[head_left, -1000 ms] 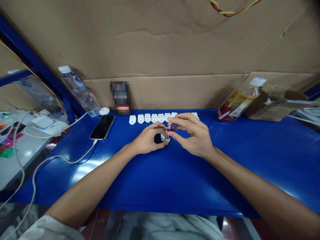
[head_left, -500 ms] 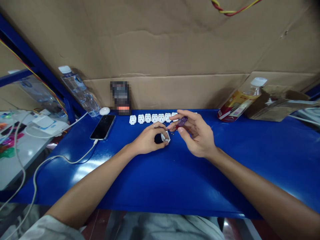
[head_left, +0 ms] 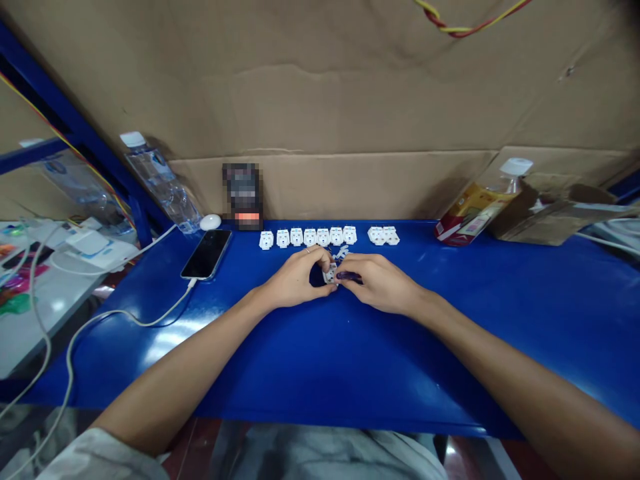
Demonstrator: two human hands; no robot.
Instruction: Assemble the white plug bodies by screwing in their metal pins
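Your left hand (head_left: 295,281) pinches plug (head_left: 331,273); right hand (head_left: 384,288) closed on screwdriver (head_left: 350,275), tip at plug. Likely driving screw; next needs tip seated square.

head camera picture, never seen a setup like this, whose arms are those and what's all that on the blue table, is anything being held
There is no machine here. The one camera sits on a person's head and looks down, so the two arms are that person's own. The left hand pinches a small white plug. The right hand holds a small purple tool, which points at that plug. Behind the hands, a row of white plugs lies on the blue table. To the left are a phone on a white cable and a leaning water bottle. Cardboard forms the back wall.
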